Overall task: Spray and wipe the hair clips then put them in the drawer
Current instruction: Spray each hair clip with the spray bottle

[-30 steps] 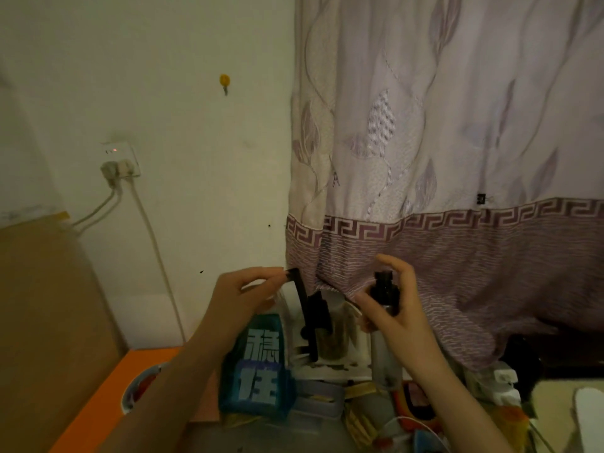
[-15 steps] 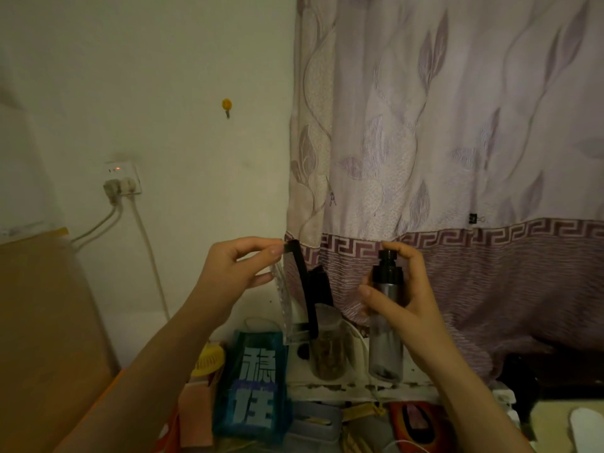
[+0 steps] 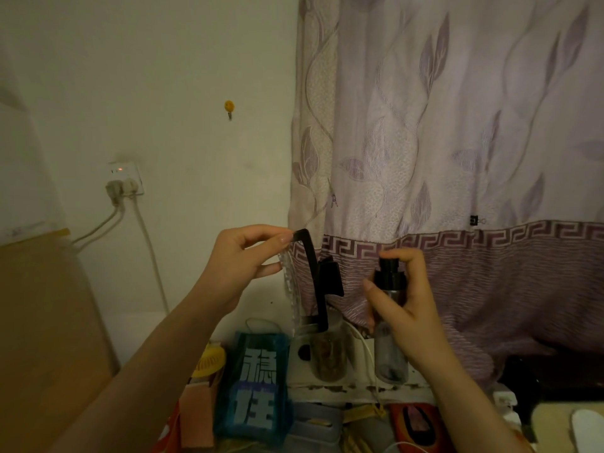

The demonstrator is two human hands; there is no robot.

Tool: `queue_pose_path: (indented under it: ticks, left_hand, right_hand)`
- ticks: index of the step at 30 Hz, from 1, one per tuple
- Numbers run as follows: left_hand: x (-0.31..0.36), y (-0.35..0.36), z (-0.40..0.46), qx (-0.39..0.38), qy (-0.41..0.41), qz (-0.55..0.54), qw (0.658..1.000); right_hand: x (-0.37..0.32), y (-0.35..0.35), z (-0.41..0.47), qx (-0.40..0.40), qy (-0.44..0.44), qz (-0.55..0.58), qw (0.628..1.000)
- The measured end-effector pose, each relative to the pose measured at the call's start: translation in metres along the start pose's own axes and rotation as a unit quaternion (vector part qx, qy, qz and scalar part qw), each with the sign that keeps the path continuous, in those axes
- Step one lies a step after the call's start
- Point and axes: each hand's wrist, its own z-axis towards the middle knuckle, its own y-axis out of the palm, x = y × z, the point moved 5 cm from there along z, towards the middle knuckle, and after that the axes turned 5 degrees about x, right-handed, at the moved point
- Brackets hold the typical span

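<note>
Pinching black hair clip top: left hand; right hand gripping spray bottle, nozzle hidden.

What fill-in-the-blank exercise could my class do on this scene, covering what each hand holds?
1. The left hand pinches the top end of a black ____.
2. The right hand grips a spray ____.
3. A finger of the right hand rests on the bottle's ____.
4. Behind both hands hangs a purple ____.

Missing words: clip; bottle; nozzle; curtain.
</note>
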Motion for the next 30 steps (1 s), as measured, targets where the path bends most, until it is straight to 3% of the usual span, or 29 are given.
queue_pose_path:
  ticks: [19, 30]
  left_hand:
    - [-0.003, -0.007, 0.009, 0.038, -0.014, -0.028, 0.999]
    - [-0.013, -0.015, 0.012, 0.083, -0.045, -0.071, 0.993]
  right_hand:
    - [0.016, 0.000, -0.015, -0.009, -0.019, -0.047, 0.999]
    - [0.031, 0.004, -0.024, 0.027, 0.052, 0.006, 0.998]
